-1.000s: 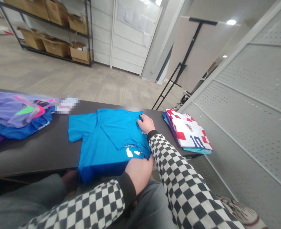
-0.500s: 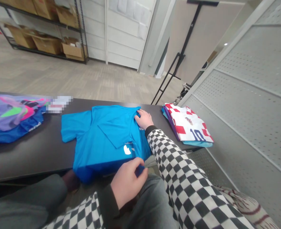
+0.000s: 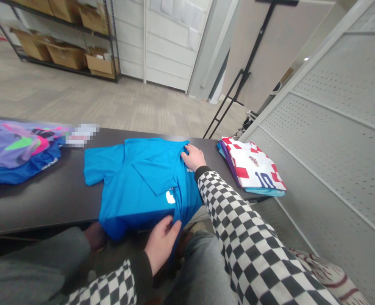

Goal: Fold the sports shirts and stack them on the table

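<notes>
In the head view, the hands are well apart. The bare left hand (image 3: 162, 245) grips a fold of a bright blue short-sleeved shirt (image 3: 143, 182), which hangs over the near edge of a dark flat table (image 3: 44, 207). The bare right hand (image 3: 193, 157) lies open near the collar. A folded red-and-white checked jersey (image 3: 252, 167) sits just beyond it.

The dark desk (image 3: 44, 207) is carrying a blue T-shirt (image 3: 139, 178) spread mid-top, a folded stack of jerseys (image 3: 252, 167) topped by red-and-white checks lying rightward, and a purple-and-blue garment pile (image 3: 15, 152) sitting leftward beside a blurred white item (image 3: 81, 134).
</notes>
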A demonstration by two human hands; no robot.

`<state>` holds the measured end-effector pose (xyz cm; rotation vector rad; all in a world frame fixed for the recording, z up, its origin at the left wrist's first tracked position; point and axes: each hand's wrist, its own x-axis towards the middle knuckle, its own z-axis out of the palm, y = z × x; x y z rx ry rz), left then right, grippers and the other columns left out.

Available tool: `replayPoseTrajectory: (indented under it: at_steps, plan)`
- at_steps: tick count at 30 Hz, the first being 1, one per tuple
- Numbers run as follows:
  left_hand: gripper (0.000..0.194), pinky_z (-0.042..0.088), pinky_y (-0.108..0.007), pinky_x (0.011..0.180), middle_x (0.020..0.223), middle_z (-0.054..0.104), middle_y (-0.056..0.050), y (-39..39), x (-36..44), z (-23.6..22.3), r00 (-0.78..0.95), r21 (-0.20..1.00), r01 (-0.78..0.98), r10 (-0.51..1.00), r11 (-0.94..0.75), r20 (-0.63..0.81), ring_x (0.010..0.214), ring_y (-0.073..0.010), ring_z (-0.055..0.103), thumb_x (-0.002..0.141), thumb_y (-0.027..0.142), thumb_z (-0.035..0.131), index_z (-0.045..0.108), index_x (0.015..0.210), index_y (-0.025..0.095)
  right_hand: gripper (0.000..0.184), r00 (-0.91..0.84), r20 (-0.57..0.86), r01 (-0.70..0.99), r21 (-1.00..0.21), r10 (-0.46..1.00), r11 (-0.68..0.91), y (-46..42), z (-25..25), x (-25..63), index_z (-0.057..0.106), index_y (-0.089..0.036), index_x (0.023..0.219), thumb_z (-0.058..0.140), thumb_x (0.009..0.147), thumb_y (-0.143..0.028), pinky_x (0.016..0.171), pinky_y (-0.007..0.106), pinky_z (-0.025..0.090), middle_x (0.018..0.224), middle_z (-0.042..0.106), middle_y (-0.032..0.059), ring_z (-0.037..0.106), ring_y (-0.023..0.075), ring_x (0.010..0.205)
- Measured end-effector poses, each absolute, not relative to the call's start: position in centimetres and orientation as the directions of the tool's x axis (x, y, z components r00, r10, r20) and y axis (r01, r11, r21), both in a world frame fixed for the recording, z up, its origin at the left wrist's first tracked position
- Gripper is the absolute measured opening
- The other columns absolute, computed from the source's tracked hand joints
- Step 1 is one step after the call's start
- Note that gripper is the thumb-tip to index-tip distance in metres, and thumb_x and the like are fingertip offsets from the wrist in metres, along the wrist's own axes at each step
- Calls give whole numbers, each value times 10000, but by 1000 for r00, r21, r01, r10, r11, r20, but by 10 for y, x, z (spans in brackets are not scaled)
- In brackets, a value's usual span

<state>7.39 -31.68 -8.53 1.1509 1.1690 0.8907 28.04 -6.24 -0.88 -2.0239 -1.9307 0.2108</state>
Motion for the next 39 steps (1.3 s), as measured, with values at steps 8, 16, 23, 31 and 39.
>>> replayPoseTrajectory:
  at_steps: [8,16,23,31,39]
  plan:
    - [544,530,-351,798,692,646,-32,-312,55,-108,201,984,178,979,3,-39,742,-223,613,1053,617,529,644,693,226,597,72,124,943,-331,990,-27,-62,-10,281,641,-240,1583,492,1043,-447,1389,609,229,1761,513,89,436,318,1629]
    - [432,495,-336,757,757,675,-21,-304,67,-108,210,949,314,975,4,-74,743,-217,625,1029,588,605,696,835,213,606,75,142,938,-346,987,-21,-59,-9,282,655,-203,1577,511,1030,-423,1374,657,240,1746,524,130,452,361,1622]
    - [746,327,-314,624,583,323,51,-308,75,-104,91,978,192,990,85,-104,605,-142,374,989,872,501,381,603,245,595,75,139,944,-330,987,-25,-56,-11,284,656,-254,1582,501,1040,-443,1383,620,250,1752,524,96,462,333,1620]
    - [756,515,-347,778,766,724,-68,-315,65,-122,164,978,194,980,79,-112,757,-231,623,1043,834,438,760,822,186,585,77,149,948,-316,986,-27,-56,-12,285,673,-255,1564,504,1037,-443,1377,618,264,1739,540,107,464,344,1622]
    - [795,571,-396,831,777,744,-116,-325,62,-132,82,967,256,997,-12,-9,799,-285,683,1025,864,408,757,726,216,588,75,162,954,-300,984,-23,-56,-10,285,685,-238,1558,511,1026,-419,1366,595,297,1729,550,117,486,344,1606]
